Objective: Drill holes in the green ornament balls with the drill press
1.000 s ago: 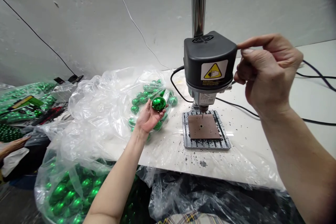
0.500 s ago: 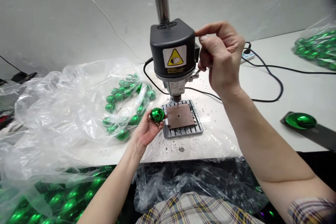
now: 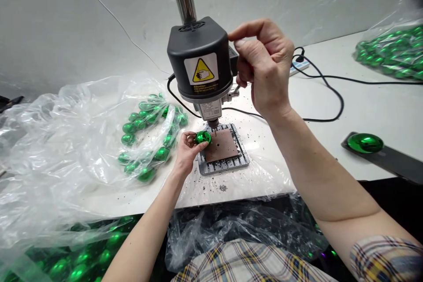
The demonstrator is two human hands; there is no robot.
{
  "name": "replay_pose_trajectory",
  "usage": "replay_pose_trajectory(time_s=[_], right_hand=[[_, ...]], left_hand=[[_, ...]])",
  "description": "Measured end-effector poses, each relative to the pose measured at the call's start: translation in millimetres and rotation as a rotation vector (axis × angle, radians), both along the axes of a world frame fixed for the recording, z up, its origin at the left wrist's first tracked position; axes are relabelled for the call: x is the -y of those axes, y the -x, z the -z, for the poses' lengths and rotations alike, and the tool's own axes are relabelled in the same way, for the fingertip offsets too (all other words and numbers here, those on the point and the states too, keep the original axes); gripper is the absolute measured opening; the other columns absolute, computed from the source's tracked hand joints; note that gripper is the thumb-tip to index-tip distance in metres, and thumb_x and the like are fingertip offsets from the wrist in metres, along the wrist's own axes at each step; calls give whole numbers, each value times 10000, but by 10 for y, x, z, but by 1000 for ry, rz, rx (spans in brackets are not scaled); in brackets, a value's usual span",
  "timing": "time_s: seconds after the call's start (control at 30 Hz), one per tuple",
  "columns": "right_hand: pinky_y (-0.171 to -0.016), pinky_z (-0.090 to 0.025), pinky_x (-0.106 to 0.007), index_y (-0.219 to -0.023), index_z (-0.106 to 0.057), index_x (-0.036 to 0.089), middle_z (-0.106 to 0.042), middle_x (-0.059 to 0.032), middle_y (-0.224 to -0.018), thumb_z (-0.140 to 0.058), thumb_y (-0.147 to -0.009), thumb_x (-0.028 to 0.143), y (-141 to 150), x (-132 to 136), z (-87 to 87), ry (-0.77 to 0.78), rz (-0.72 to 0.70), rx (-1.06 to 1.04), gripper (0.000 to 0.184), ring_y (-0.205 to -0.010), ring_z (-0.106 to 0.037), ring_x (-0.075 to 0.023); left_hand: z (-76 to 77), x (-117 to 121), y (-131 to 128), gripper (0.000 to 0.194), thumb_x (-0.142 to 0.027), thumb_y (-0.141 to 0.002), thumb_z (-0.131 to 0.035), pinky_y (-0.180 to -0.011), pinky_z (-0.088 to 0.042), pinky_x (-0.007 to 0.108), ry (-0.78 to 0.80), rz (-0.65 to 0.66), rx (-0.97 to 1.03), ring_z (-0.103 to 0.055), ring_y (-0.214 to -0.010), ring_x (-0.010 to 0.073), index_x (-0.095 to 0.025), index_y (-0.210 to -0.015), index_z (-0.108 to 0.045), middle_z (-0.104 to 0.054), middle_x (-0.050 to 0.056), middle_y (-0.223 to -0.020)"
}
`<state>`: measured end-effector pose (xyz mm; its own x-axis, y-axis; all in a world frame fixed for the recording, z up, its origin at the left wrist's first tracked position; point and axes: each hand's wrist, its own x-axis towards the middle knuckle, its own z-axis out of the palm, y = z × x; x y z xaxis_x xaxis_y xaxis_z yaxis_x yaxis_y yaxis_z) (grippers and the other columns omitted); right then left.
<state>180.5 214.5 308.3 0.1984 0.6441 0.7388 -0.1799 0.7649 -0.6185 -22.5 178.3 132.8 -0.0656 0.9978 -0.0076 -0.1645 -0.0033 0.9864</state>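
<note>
My left hand (image 3: 187, 152) is closed on a shiny green ball (image 3: 202, 137), thumb in front and fingers behind. It holds the ball at the left edge of a brown square board (image 3: 223, 147), which has a small hole and rests on the slotted metal base (image 3: 224, 166) of a small bench drill press (image 3: 200, 59). My right hand (image 3: 264, 66) is raised at the machine's right side, its fingers curled around the feed lever (image 3: 235, 91), most of which is hidden. The index fingertip touches the black motor housing. The drill bit sits just right of the ball.
Green balls in clear plastic (image 3: 145, 119) lie left of the base; another bagged heap (image 3: 393, 53) is at the back right. A glossy green oval piece (image 3: 365, 142) lies on a dark flat bar (image 3: 403, 165). A black cable (image 3: 330, 120) loops across the table. Dark shavings surround the base.
My left hand has turned from palm-up to thumb-front and brought the green ball inward over the board, closer to the bit. My right hand stays at the lever. The view has shifted slightly.
</note>
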Motion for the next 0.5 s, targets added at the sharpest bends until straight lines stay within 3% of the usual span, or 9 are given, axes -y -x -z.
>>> replay_pose_trajectory(time_s=[0.17,0.5], right_hand=[[-352,-231,-250,-810,-622,212,-397,54,-530,-616,-890,181,0,59,-31,20,-31,-48,86,-400,-300,-79],[-373,-301,-274,-834,-657,262,-429,30,-528,-669,-866,332,-21,33,-11,100,96,13,78,-425,-337,-117]], left_hand=[[24,24,-106,618,-246,-542,-929,-789,-498,290,-51,59,-83,-644,-861,154,-202,-997,-513,-672,4,-930],[111,-4,-259,521,-240,-609,-885,-853,-519,360,-204,72,-419,-637,-921,196,-199,-1043,-600,-678,54,-1046]])
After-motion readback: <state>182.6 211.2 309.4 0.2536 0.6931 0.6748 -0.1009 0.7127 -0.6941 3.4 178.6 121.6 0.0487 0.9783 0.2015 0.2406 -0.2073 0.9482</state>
